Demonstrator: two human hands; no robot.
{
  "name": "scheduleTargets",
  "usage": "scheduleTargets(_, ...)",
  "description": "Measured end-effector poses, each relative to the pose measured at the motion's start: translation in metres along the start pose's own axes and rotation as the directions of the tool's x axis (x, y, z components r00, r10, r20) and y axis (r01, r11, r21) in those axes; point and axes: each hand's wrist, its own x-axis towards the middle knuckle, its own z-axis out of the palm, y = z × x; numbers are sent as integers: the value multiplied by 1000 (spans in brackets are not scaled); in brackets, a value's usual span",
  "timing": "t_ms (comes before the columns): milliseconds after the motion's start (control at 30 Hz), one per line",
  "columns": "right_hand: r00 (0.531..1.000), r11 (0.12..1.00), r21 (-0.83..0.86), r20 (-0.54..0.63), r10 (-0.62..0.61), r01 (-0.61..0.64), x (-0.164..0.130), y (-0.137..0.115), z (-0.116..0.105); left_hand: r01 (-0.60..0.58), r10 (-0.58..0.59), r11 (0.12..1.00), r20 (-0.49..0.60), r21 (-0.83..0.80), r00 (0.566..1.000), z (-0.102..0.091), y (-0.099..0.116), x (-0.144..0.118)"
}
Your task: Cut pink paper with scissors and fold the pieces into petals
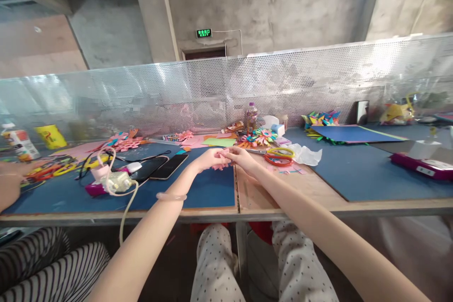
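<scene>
A small pink paper piece (222, 159) is pinched between the left hand (208, 158) and right hand (241, 158), fingers clamped on it above the counter (255, 193), apparently mid-fold; careful creasing seems needed next.

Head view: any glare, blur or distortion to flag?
Head view: wide-angle bend in the table edge and forearms; glare on the perforated screen at right; blurred patches behind it; left hand and right hand on the pink paper evenly lit, small.
</scene>
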Motion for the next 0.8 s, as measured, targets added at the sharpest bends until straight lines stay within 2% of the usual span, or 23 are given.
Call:
scheduleTargets(167, 1000, 1000, -13, -16, -10, 10, 1, 1, -2, 20, -20, 1000, 15, 13, 1000, -3, -2, 1)
scheduleTargets(333, 994, 997, -65, -98, -45, 39, 2, 3, -4, 48, -47, 998, 18, -36, 999, -6, -3, 0)
scheduleTargets(600, 971, 991, -134, -234, -55, 23, 2, 0, -3, -18, 13, 999, -136, -38, 991, -11, -7, 2)
scheduleTargets(733, 972, 986, -169, -227, -53, 14, 0, -4, -3, 11, -25, 998, -210, -69, 977, -12, -12, 4)
scheduleTargets(800, 977, 983, -185, -206, -57, 18, 0, -5, -2, 13, -30, 997, -210, -82, 977, -12, -14, 5)
